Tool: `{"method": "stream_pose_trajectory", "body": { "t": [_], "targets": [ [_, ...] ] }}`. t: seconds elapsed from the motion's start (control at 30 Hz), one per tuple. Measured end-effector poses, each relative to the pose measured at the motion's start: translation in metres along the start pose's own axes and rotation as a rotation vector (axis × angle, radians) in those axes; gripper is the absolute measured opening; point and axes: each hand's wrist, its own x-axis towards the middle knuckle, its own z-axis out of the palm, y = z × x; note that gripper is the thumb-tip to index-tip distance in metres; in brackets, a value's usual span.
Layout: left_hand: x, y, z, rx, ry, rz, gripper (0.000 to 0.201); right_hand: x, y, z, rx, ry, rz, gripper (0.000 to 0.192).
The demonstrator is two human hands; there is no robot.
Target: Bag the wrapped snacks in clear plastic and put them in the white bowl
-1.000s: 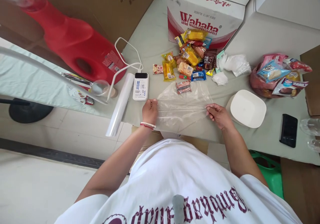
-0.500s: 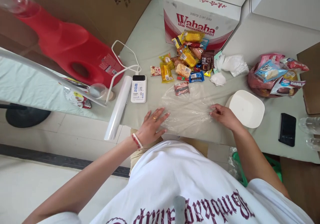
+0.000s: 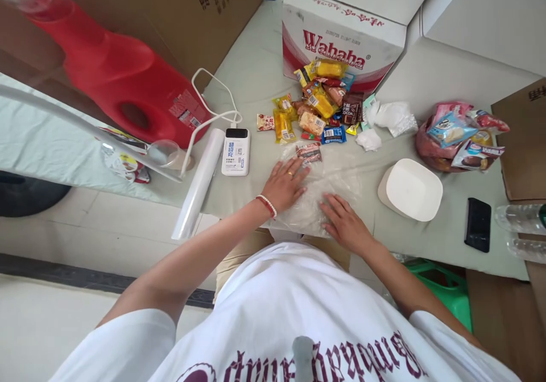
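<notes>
Your left hand (image 3: 285, 184) open and flat on the clear plastic bag (image 3: 336, 184), your right hand (image 3: 344, 224) open, palm down on its near edge, 1 snack packet (image 3: 309, 152) at the bag's far edge.

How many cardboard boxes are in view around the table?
3: a large brown cardboard box at the far left, a white-and-red Wahaha carton behind the snack pile, and a brown box edge at the right. Others may lie out of frame.

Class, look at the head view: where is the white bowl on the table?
The white bowl sits right of centre, just beyond the right hand, between the clear plastic sheet and the black phone.
</notes>
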Motion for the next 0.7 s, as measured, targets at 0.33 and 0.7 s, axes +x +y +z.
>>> {"method": "stream_pose_trajectory", "body": {
  "t": [0.33,0.7],
  "targets": [
    [-0.056,0.024,0.038,0.066,-0.081,-0.197,0.075,0.025,0.027,-0.07,0.108,0.167,0.26,0.04],
    [-0.059,0.02,0.038,0.058,-0.03,-0.159,0.072,0.201,0.038,-0.072,-0.284,-0.3,0.107,0.046]
  ]
}}
